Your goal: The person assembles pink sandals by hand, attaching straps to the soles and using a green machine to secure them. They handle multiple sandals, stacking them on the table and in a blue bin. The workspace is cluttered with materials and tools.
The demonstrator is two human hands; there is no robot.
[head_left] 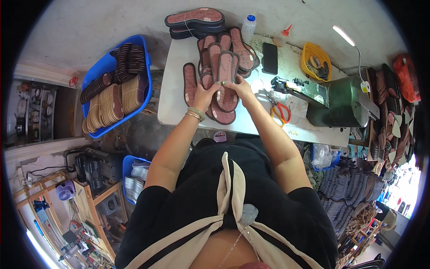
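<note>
Both hands grip a pinkish-brown shoe insole (228, 68) with dark edging, over a loose pile of like insoles on a white table (172, 107). My left hand (208, 94) has its thumb on the insole's left edge. From the right side, my right hand (242, 89) holds the same insole, its thumb on top; most fingers of both hands are hidden underneath. More insoles (242, 49) fan out beyond it, and a single insole (190, 80) lies to the left. At the far edge sits a string-tied insole bundle (197, 17).
On the table's right are a black phone (270, 58), orange-handled pliers (281, 113), a yellow basket (316, 56) and a green sewing machine (340, 101) under a lit lamp (344, 35). A capped bottle (248, 28) stands behind. Left of the table, a blue crate (148, 92) holds stacked soles.
</note>
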